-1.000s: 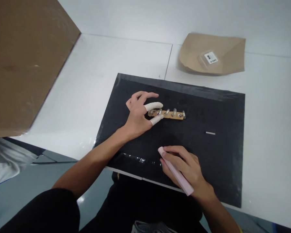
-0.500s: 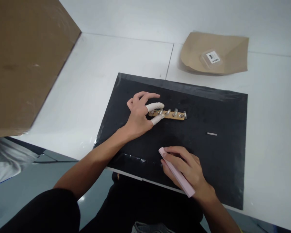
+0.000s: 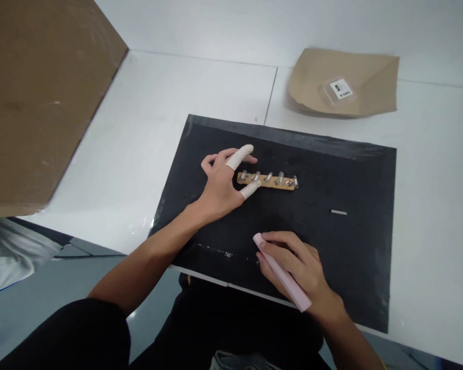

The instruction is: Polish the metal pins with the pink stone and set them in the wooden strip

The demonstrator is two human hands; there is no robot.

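Observation:
A narrow yellowish strip lies on the black mat, with several small clear and metallic pieces set along it. My left hand rests at the strip's left end, fingers apart. White finger cots cover its thumb and index finger; the thumb tip touches or nearly touches the strip's near edge, and the index finger is raised off it. Nearer to me, my right hand grips a pale pink bar, held slanting over the mat's front part. A thin light stick lies on the mat to the right.
A brown paper tray with a small clear labelled case stands at the back right of the white table. A large brown cardboard panel rises at the left. The table's front edge runs below my hands.
My left index finger has lifted away from the strip, opening its gap from the thumb. My right hand still holds the pink bar in nearly the same place.

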